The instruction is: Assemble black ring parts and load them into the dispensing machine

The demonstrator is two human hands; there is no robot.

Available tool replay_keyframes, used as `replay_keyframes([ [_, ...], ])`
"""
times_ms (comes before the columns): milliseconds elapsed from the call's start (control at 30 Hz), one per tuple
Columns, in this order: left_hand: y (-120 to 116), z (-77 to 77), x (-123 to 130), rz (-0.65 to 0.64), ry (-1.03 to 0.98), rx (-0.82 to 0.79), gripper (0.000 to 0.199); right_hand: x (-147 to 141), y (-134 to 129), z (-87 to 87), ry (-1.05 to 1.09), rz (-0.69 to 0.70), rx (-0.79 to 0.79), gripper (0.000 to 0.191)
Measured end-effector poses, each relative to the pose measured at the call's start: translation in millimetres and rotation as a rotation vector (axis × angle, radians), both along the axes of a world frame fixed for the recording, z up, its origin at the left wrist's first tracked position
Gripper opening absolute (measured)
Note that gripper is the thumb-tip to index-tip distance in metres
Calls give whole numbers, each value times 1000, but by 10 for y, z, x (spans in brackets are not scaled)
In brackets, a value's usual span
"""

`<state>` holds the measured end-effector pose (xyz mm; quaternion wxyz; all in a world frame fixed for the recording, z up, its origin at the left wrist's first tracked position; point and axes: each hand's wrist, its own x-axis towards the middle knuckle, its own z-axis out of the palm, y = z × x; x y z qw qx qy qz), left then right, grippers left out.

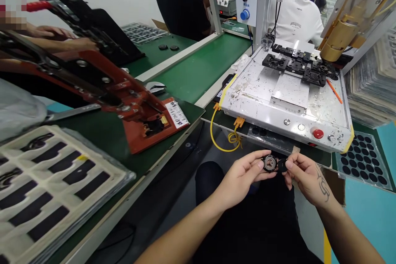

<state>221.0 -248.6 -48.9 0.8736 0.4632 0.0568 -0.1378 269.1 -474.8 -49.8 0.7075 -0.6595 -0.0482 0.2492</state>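
In front of my lap, my left hand [247, 171] grips a small round black housing [270, 163] with a pale ring inside it, between thumb and fingers. Right beside it, my right hand [305, 173] pinches a small black disc [282, 165] at its edge. The disc sits next to the housing; whether the two touch I cannot tell. Just beyond my hands stands a white machine base [247, 105] with a red button [318, 133] on its front. Black fixture blocks [297, 66] lie on its top.
A red toggle press [139, 132] stands on the left bench, near a tray of black parts [93, 198]. At right lies a sheet of black round stickers [363, 159]. A yellow cable [213, 132] loops below the machine's edge. Co-workers sit across the green conveyor [207, 70].
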Motion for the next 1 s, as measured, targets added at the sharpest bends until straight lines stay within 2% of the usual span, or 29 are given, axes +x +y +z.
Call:
replay_keyframes([
  [200, 4, 31, -16, 7, -18, 18, 47, 9, 32, 59, -24, 43, -55, 36],
  [467, -36, 67, -34, 16, -45, 31, 46, -10, 170, 235, -420, 5, -235, 31],
  [1000, -82, 106, -84, 14, -71, 108, 43, -50, 231, 218, -417, 21, -219, 25],
])
